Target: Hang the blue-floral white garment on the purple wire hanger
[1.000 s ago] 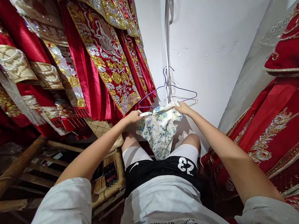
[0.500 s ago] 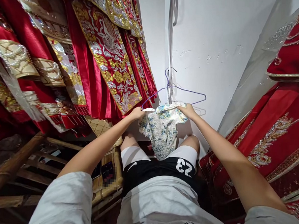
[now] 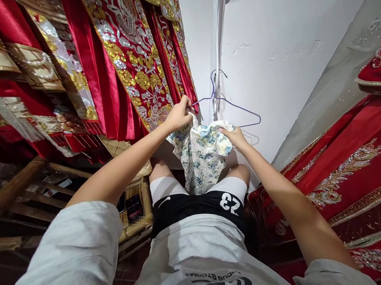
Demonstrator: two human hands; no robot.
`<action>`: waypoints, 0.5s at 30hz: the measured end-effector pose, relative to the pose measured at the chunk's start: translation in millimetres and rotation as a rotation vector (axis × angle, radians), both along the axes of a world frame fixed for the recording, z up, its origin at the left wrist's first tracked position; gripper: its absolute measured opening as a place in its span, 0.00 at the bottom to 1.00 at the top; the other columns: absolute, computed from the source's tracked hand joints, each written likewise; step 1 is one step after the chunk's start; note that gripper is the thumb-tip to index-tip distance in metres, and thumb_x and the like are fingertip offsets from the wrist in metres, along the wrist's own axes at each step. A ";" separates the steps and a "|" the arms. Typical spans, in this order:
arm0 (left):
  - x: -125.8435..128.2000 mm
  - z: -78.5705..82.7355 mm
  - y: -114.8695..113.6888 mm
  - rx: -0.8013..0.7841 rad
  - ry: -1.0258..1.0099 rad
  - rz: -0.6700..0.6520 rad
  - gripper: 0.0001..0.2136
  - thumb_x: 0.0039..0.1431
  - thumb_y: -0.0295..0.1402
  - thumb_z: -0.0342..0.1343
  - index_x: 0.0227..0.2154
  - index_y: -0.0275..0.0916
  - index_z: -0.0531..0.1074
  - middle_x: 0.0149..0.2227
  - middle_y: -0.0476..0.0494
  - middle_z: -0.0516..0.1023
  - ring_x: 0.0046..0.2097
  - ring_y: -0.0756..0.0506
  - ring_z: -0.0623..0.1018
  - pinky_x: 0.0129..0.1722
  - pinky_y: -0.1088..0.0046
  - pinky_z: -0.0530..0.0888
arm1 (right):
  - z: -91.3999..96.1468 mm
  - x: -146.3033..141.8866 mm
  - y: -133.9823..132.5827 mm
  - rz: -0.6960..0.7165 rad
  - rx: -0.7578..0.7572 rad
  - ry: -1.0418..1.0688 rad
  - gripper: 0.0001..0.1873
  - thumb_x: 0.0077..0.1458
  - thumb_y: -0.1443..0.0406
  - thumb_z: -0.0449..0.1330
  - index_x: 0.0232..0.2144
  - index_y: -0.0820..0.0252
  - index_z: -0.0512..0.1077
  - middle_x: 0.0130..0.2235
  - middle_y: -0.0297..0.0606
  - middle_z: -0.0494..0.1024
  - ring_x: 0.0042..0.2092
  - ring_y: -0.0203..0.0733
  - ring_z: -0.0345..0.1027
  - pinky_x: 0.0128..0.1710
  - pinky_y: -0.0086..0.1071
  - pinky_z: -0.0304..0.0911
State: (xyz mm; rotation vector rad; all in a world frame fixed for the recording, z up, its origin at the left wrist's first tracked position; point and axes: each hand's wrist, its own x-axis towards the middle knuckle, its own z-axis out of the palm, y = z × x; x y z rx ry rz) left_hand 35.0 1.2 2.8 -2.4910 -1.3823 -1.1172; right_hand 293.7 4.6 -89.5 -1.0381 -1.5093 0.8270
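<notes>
A small floral garment [image 3: 202,156], white with blue and yellow flowers, hangs in front of me over my knees. My left hand [image 3: 178,114] is closed on its left top edge, right at the left end of a purple wire hanger [image 3: 234,107]. My right hand [image 3: 232,135] pinches the garment's right top edge just below the hanger's lower wire. The hanger's hook rises in front of the white wall [image 3: 266,57].
Red garments with gold and silver embroidery [image 3: 124,57] hang close on the left. More red embroidered cloth [image 3: 346,169] fills the right side. A bamboo chair or rack [image 3: 135,199] with small dark items stands at the lower left.
My left hand rose and moved up to the hanger's left end, lifting that side of the garment. The right hand stayed on the garment's right edge. The camera tilted slightly.
</notes>
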 end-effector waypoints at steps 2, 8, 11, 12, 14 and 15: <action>-0.4 0.1 -3.5 0.005 -0.049 0.037 0.15 0.53 0.26 0.50 0.45 0.39 0.69 0.36 0.40 0.75 0.40 0.39 0.76 0.44 0.59 0.72 | 3.4 9.4 -6.1 -0.096 0.169 -0.037 0.32 0.50 0.48 0.63 0.53 0.58 0.71 0.56 0.49 0.76 0.59 0.56 0.67 0.59 0.48 0.64; -2.2 1.8 -8.3 0.053 -0.158 0.127 0.06 0.55 0.27 0.46 0.27 0.39 0.68 0.27 0.42 0.71 0.36 0.42 0.72 0.40 0.63 0.70 | 25.1 75.3 2.4 -0.272 0.367 -0.188 0.51 0.45 0.49 0.69 0.67 0.55 0.57 0.70 0.50 0.56 0.70 0.58 0.50 0.67 0.52 0.52; 2.3 0.5 -5.2 0.033 -0.165 0.102 0.07 0.55 0.27 0.47 0.24 0.38 0.66 0.26 0.43 0.69 0.36 0.42 0.72 0.40 0.63 0.71 | 38.1 102.0 9.1 -0.222 0.230 -0.238 0.53 0.37 0.51 0.74 0.64 0.61 0.63 0.64 0.53 0.66 0.64 0.62 0.61 0.62 0.53 0.60; 2.9 0.2 -3.1 0.029 -0.164 0.103 0.06 0.55 0.27 0.47 0.24 0.38 0.66 0.26 0.43 0.70 0.37 0.42 0.73 0.41 0.62 0.72 | 42.9 106.9 8.3 -0.217 0.191 -0.260 0.51 0.35 0.52 0.75 0.61 0.63 0.67 0.60 0.53 0.71 0.61 0.62 0.65 0.60 0.54 0.63; 1.0 1.0 3.0 0.055 -0.176 0.114 0.06 0.55 0.27 0.48 0.26 0.38 0.68 0.31 0.40 0.72 0.41 0.40 0.74 0.44 0.59 0.73 | 52.6 111.2 1.3 -0.219 0.140 -0.283 0.42 0.34 0.53 0.75 0.52 0.65 0.74 0.50 0.51 0.78 0.53 0.61 0.72 0.53 0.53 0.69; -1.6 2.1 7.0 0.079 -0.189 0.119 0.06 0.56 0.28 0.49 0.27 0.38 0.69 0.35 0.39 0.73 0.44 0.39 0.74 0.46 0.58 0.74 | 57.2 111.5 -4.2 -0.223 0.128 -0.275 0.36 0.36 0.53 0.75 0.47 0.66 0.76 0.46 0.50 0.79 0.49 0.60 0.74 0.49 0.52 0.71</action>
